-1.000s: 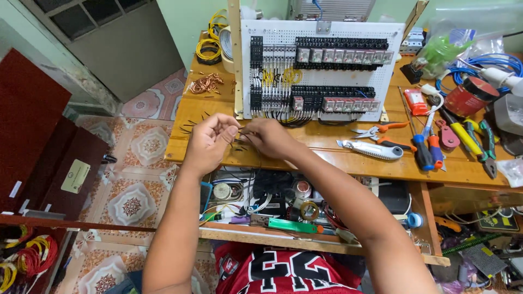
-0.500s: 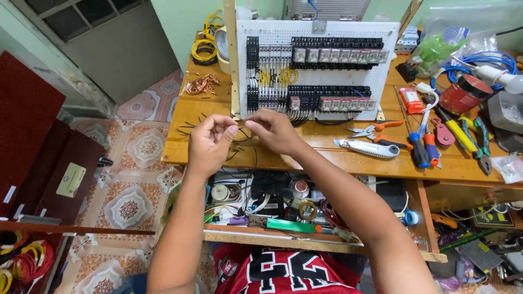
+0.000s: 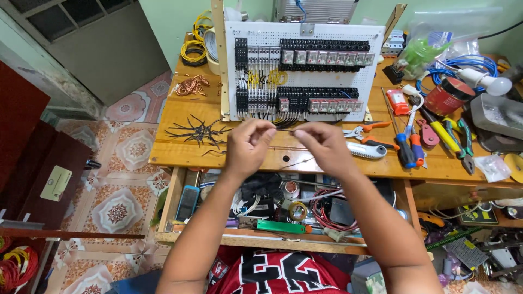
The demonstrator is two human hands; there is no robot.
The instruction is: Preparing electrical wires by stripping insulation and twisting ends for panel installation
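Observation:
My left hand (image 3: 248,146) and my right hand (image 3: 322,146) hover above the front of the wooden workbench (image 3: 174,149), each pinching one end of a thin short black wire (image 3: 284,130) stretched level between them. Just behind the hands stands an upright white perforated panel (image 3: 376,71) carrying rows of black relays and terminal blocks with yellow and black wiring. A loose pile of cut black wires (image 3: 199,132) lies on the bench to the left of my left hand.
Pliers, screwdrivers (image 3: 402,144), a utility knife (image 3: 366,150) and wire cutters lie right of the hands. A red can (image 3: 448,96), blue cable and a lamp bulb sit at far right. Copper scraps (image 3: 190,85) and yellow wire coils at back left. An open drawer (image 3: 272,209) below holds tape and tools.
Both hands moved rightward from the black wire pile and drew apart, with one wire now stretched between them. The camera view shifted right, uncovering the pile.

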